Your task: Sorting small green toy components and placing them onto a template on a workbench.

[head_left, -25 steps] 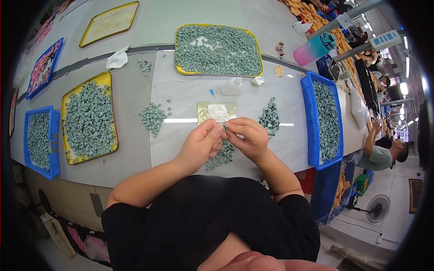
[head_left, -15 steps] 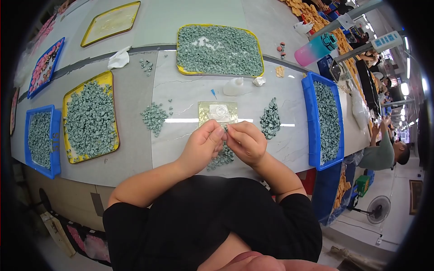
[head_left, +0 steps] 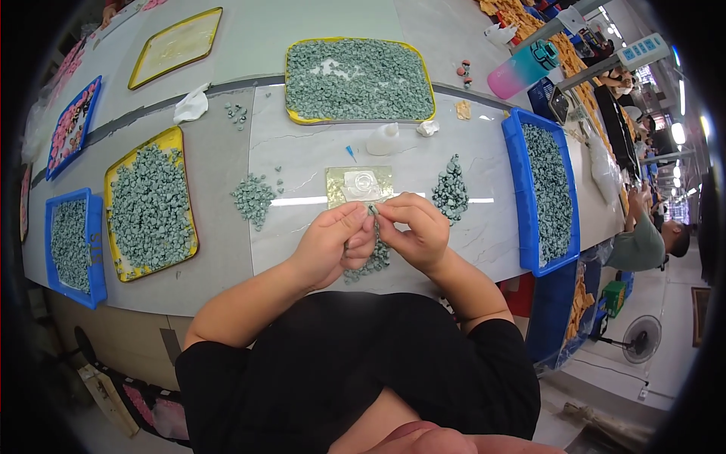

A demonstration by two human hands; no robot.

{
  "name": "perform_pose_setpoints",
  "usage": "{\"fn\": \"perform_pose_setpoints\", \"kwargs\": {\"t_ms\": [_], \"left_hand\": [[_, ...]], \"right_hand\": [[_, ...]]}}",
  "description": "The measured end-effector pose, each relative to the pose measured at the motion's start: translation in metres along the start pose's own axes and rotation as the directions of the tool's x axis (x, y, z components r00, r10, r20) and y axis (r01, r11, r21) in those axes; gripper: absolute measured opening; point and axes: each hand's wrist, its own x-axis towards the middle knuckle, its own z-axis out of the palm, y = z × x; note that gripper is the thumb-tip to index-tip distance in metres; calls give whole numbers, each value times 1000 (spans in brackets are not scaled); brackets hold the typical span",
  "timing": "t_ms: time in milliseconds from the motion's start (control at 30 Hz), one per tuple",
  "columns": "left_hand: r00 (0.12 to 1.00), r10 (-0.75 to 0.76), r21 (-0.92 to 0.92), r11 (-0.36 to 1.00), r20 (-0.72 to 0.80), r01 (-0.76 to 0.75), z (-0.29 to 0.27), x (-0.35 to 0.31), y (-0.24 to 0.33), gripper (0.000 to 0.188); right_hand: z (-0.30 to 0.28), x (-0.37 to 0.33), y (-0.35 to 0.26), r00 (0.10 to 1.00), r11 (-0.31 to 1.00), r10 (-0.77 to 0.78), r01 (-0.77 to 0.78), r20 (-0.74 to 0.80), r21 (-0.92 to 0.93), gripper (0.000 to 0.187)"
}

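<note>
My left hand and my right hand meet at the middle of the table. Both pinch one small grey-green piece between thumb and fingertips; its exact shape is mostly hidden. Just beyond the fingertips lies a yellowish square pad bearing a white sheet with a round clear dish-like thing. Below my hands, partly covered by them, is a heap of grey-green pieces. One loose pile is spread to the left, and a darker, shinier pile sits to the right.
Yellow-rimmed trays of green pieces stand at the back and left. Blue bins flank me, left and right. A white squeeze bottle, blue nozzle tip and pink-teal drinking bottle lie farther off.
My right fingers have shifted slightly on the small piece, so more of it shows at the fingertips. The whole view has tilted a little; the piles look the same.
</note>
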Motion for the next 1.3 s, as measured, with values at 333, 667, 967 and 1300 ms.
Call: {"fn": "perform_pose_setpoints", "kwargs": {"t_ms": [333, 667, 967, 1300], "left_hand": [[996, -89, -114, 989, 29, 92, 1, 8, 0, 18], [993, -116, -173, 977, 35, 120, -1, 6, -2, 20], [994, 82, 129, 989, -73, -72, -1, 2, -5, 22], [968, 238, 404, 895, -75, -188, 1, -3, -9, 19]], "right_hand": [[-11, 3, -1, 984, 983, 167, -171, 63, 71, 16], [-8, 0, 3, 974, 971, 212, -220, 86, 95, 17], [-6, 4, -1, 966, 968, 225, -237, 124, 85, 17], [-4, 5, -3, 983, 987, 143, -150, 116, 56, 21]]}}
